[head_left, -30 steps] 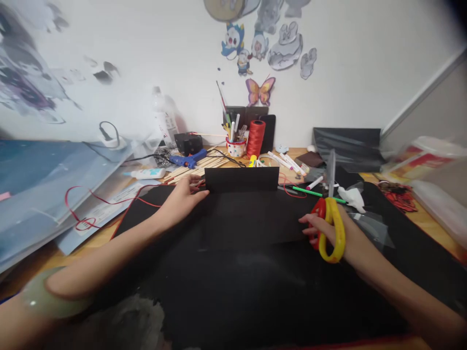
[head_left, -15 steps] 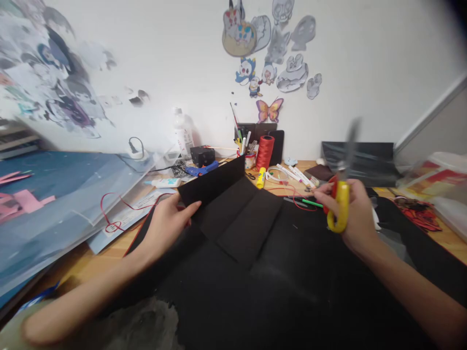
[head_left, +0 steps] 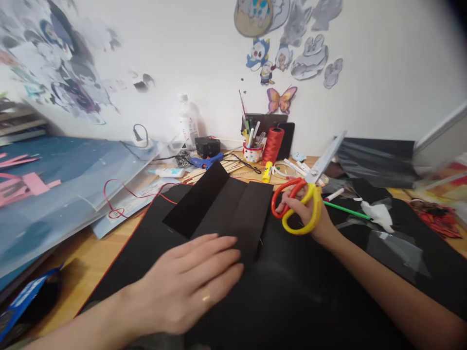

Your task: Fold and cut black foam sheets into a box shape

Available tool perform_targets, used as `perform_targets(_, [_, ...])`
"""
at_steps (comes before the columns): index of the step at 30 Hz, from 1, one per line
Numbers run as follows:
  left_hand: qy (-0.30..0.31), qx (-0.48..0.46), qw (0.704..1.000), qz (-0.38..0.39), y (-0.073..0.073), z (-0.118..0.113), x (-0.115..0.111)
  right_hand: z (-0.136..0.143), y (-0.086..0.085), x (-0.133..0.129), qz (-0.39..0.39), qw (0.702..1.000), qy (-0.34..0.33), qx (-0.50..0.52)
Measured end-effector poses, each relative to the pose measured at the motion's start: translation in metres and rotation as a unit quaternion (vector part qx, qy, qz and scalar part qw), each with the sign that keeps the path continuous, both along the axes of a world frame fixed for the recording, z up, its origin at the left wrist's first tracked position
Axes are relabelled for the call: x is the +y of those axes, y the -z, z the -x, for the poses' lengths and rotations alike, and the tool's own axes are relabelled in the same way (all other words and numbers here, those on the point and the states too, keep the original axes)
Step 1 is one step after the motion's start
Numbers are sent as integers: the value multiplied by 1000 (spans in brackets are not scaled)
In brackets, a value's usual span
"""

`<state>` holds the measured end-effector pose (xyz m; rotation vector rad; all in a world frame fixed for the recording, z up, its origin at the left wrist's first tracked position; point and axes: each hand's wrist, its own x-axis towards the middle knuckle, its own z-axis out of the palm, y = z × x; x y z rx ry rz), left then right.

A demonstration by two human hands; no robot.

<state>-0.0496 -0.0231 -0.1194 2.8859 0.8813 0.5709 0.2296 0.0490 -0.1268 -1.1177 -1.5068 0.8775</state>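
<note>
A creased piece of black card (head_left: 222, 204) lies on the black mat (head_left: 292, 291), its left flap tilted up. My left hand (head_left: 193, 282) rests palm down at the card's near edge, fingers stretched out, gripping nothing. To the right of the card, my right hand (head_left: 310, 214) holds scissors (head_left: 301, 204) with one red and one yellow handle loop. The scissor blades point up and away to the right, above the mat and clear of the card.
Behind the mat stand a pen cup (head_left: 253, 151), a red thread spool (head_left: 273, 146), a yellow glue stick (head_left: 267, 172) and a blue glue gun (head_left: 206, 161). A green stick (head_left: 346, 209) and clear plastic scraps (head_left: 397, 250) lie at right.
My left hand has let go of the card's raised flap and moved down to its near edge, fingers spread. The scissors have come left and lower, closer to the card. The view has shifted slightly.
</note>
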Motion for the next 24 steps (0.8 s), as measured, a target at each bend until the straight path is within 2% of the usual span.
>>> perform_targets(1, [72, 42, 996, -30, 1, -10, 5, 4, 1, 3, 4, 1000, -7, 3])
perform_targets(2, [69, 50, 995, -54, 3, -19, 12, 7, 1, 5, 6, 1000, -13, 8])
perform_targets(4, [9, 78, 996, -52, 12, -35, 30, 11, 3, 11, 9, 1000, -21, 18])
perform_targets(8, [-27, 149, 988, -19, 37, -45, 53, 10, 7, 18, 2, 999, -12, 39])
perform_targets(11, [-31, 159, 987, -1, 48, -42, 53, 8, 12, 21, 0, 999, 3, 53])
perform_targets(17, [-43, 138, 990, -5, 53, -41, 49, 18, 25, 26, 60, 997, -23, 33])
perform_targets(24, [-46, 152, 987, -27, 58, -42, 49, 22, 32, 20, 105, 994, -9, 6])
